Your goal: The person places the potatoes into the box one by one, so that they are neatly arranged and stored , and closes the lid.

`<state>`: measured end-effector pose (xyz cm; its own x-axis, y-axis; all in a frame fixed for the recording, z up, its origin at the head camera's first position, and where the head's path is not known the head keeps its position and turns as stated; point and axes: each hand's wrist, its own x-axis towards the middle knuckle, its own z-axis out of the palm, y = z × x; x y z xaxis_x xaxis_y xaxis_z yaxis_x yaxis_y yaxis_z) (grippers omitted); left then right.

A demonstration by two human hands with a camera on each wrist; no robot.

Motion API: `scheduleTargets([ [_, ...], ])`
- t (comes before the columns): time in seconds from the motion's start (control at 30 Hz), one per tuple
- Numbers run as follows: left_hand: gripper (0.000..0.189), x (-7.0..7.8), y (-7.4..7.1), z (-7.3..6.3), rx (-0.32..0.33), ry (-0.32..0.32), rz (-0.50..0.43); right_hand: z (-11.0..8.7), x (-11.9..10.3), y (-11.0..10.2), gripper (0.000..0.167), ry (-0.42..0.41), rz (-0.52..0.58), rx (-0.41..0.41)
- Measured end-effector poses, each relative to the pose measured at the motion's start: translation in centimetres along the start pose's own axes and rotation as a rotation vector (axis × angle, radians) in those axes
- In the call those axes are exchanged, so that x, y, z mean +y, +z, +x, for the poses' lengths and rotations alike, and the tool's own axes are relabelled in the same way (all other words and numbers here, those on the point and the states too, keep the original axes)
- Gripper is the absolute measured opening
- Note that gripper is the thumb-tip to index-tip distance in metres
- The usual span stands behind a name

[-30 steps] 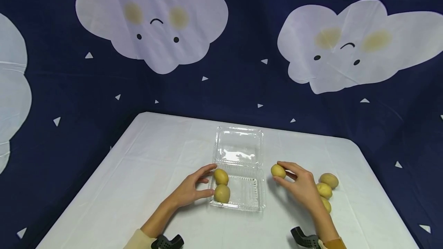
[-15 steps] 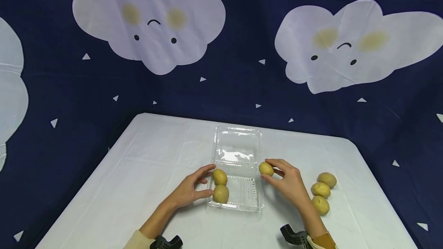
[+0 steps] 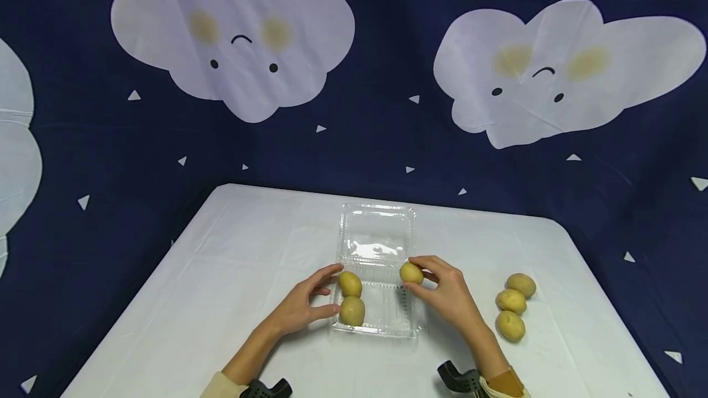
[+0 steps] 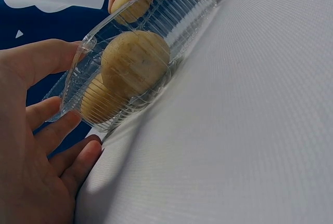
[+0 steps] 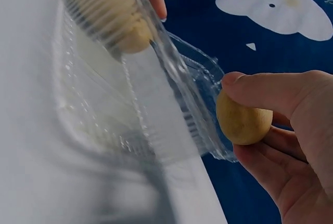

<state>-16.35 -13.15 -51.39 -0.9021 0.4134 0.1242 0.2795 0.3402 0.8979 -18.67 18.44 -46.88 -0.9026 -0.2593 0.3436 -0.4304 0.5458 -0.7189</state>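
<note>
A clear plastic clamshell box (image 3: pixel 384 311) lies on the table with its lid (image 3: pixel 377 226) folded back, away from me. Two yellowish potatoes (image 3: pixel 352 311) sit one behind the other along its left side. My right hand (image 3: pixel 452 295) pinches another potato (image 5: pixel 242 120) between thumb and fingers, over the box's back right corner. At the left rim rests my left hand (image 3: pixel 303 306), thumb and fingers spread, fingertips right at the clear wall. In the left wrist view the two potatoes (image 4: pixel 136 60) show through that wall.
Three more potatoes (image 3: pixel 511 301) lie in a row to the right of the box. A white cloth covers the table (image 3: pixel 249 232). Behind it hangs a dark blue curtain (image 3: pixel 387 146) with cloud prints.
My right hand has carried its potato leftward, from beside the box to over its back right part. The left hand has stayed at the rim.
</note>
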Motion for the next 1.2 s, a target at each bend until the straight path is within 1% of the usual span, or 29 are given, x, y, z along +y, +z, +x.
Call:
scheduleTargets([
  [0.1,0.076,0.0,0.0,0.0,-0.003,0.005,0.001,0.1,-0.2,0.5,0.047,-0.001,-0.018,-0.014],
  [0.33,0.075,-0.2,0.0,0.2,0.001,0.009,0.003,0.1,-0.4,1.7,0.049,-0.038,-0.073,-0.056],
  [0.53,0.076,-0.2,0.1,0.1,0.001,0.008,0.003,0.2,-0.9,2.5,0.048,-0.042,-0.093,-0.09],
  [0.77,0.076,-0.1,0.0,0.1,0.004,0.001,0.007,0.6,-1.4,3.4,0.047,-0.076,-0.125,-0.142],
  [1.0,0.077,0.0,-0.1,0.2,0.0,0.007,0.008,0.9,-2.0,4.2,0.047,-0.09,-0.208,-0.15],
  [1.2,0.077,0.0,-0.1,0.1,-0.002,-0.001,-0.003,0.8,-2.3,4.9,0.047,-0.131,-0.318,-0.199],
])
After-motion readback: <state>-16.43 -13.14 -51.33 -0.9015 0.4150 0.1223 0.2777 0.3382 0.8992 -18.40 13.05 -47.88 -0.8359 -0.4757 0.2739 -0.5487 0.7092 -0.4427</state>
